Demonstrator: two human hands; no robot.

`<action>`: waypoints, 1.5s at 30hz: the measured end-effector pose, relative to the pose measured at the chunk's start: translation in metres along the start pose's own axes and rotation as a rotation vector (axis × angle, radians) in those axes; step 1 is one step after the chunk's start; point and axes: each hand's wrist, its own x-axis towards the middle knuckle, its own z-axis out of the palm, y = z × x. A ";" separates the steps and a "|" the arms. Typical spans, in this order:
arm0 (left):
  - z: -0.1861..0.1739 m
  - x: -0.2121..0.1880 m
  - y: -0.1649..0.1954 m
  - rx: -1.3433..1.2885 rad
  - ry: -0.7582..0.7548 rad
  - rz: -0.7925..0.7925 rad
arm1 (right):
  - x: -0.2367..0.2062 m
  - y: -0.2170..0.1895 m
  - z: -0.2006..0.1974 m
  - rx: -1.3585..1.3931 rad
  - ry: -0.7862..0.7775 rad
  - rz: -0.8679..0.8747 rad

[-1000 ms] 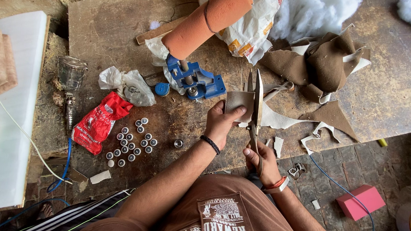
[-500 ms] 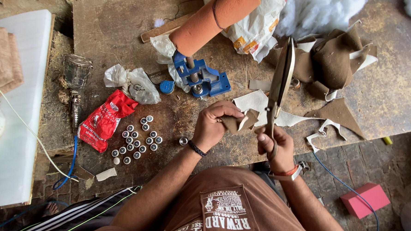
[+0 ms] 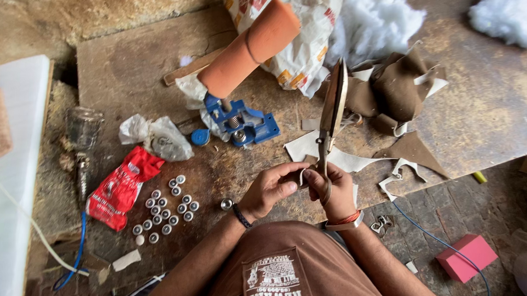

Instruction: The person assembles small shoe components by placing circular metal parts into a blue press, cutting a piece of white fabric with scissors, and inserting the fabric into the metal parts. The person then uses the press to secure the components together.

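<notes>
My right hand (image 3: 336,195) grips the handles of large metal scissors (image 3: 333,106), whose closed blades point up and away over the wooden board (image 3: 130,71). My left hand (image 3: 270,191), with a dark wristband, meets the right hand at the scissor handles. Its fingertips pinch something small and pale that I cannot make out. Brown fabric pieces (image 3: 396,88) and pale offcuts (image 3: 311,147) lie just beyond the hands.
A blue clamp (image 3: 247,122) holds an orange cylinder (image 3: 250,47). Left of my hands lie several small silver caps (image 3: 166,212), a red packet (image 3: 119,186) and a crumpled plastic bag (image 3: 157,137). White stuffing (image 3: 369,22) sits at the back, and a pink block (image 3: 466,257) and blue cable (image 3: 443,244) at the right.
The scissors have swung from beside my left hand to upright and pointing away. The brown piece seen in my left hand earlier no longer shows. Both hands have come together lower down.
</notes>
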 end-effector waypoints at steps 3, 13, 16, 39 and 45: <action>0.007 0.013 -0.013 0.463 0.143 0.027 | 0.000 0.002 -0.004 0.003 0.014 0.022; -0.051 0.022 -0.040 0.841 0.570 0.014 | -0.009 -0.012 -0.011 0.052 0.076 0.061; -0.044 0.014 -0.049 0.854 0.351 0.147 | -0.009 -0.021 -0.012 0.189 0.053 0.079; -0.009 0.052 0.017 -0.383 0.709 -0.079 | -0.042 0.009 -0.024 -0.279 -0.404 0.052; 0.001 0.050 0.003 -0.403 0.726 -0.078 | -0.044 0.004 -0.026 -0.336 -0.388 -0.051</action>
